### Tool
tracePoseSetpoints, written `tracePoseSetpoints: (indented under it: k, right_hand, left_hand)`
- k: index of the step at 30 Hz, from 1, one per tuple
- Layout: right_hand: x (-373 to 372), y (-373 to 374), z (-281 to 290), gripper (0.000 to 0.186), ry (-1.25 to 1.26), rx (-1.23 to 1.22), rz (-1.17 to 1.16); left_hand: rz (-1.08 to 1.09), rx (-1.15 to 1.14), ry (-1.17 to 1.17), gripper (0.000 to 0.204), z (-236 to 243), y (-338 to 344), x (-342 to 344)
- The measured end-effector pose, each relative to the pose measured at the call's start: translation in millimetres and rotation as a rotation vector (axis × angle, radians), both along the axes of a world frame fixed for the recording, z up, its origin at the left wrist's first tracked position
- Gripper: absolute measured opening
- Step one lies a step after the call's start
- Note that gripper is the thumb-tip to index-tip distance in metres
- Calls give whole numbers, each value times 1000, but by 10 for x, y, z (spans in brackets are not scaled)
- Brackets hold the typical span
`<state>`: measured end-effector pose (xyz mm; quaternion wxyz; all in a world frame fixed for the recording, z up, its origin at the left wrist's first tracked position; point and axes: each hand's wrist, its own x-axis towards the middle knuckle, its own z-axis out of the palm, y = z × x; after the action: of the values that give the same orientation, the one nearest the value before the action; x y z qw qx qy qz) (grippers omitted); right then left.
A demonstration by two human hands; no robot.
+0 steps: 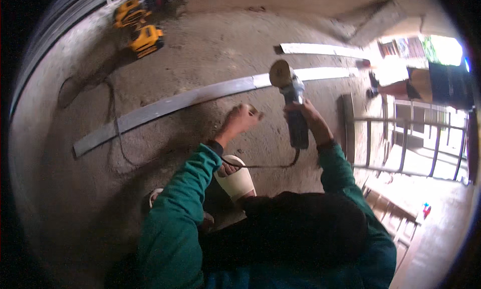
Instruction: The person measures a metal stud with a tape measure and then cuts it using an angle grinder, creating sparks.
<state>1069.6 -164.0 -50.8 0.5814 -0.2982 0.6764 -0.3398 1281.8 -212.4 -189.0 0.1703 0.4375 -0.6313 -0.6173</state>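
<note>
Overhead, right hand (pixel 306 113) grip closed around angle grinder (pixel 292 103), disc beyond the knuckles; left hand (pixel 242 119) loosely curled, empty.

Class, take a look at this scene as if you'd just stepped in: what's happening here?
A person in a green sleeve is crouched over a concrete floor. The right hand grips an angle grinder, its disc raised near a long flat metal strip lying on the floor. The left hand is closed around something small, too blurred to name. The grinder's cord trails back past a white sandal. Yellow power tools sit farther off, and a metal railing frame lies to the right.
</note>
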Motion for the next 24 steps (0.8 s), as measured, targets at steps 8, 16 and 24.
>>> tracePoseSetpoints:
  k: [8,16,24]
  right_hand:
    - [-158,-56,-167,26,76,21,-172]
    - [-24,-82,-336,22,199,42,-198]
    - [86,-174,-405,26,123,-7,-197]
  left_hand:
    - [-322,769,433,33,691,872,-513]
    - [-191,1015,389,15,518,770,-455]
    - [-75,915,490,41,576,775,-383]
